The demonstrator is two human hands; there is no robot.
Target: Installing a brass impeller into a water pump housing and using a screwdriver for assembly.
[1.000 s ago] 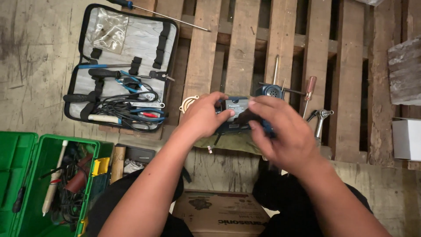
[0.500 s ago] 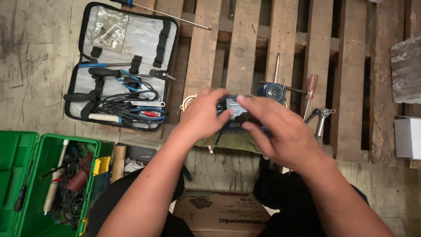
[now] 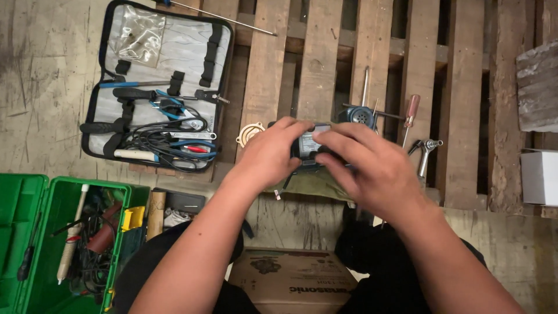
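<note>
My left hand [image 3: 268,156] and my right hand [image 3: 369,168] both grip a small dark device [image 3: 309,145] with a pale label, held over a wooden pallet [image 3: 322,64]. The left hand's fingers wrap its left side; the right hand's fingers lie across its top and right side. Most of the device is hidden under the hands. An olive cloth [image 3: 311,185] lies beneath it.
An open grey tool case [image 3: 157,87] with pliers and wires lies at upper left. A green toolbox [image 3: 58,238] stands open at lower left. A round blue part [image 3: 357,116], a red-handled screwdriver [image 3: 410,113], a metal fitting [image 3: 427,148] and a brass ring [image 3: 250,134] rest on the pallet. Cardboard box [image 3: 290,279] below.
My right hand has slid left and up across the device, its fingers now covering more of the top. The left hand holds about the same place.
</note>
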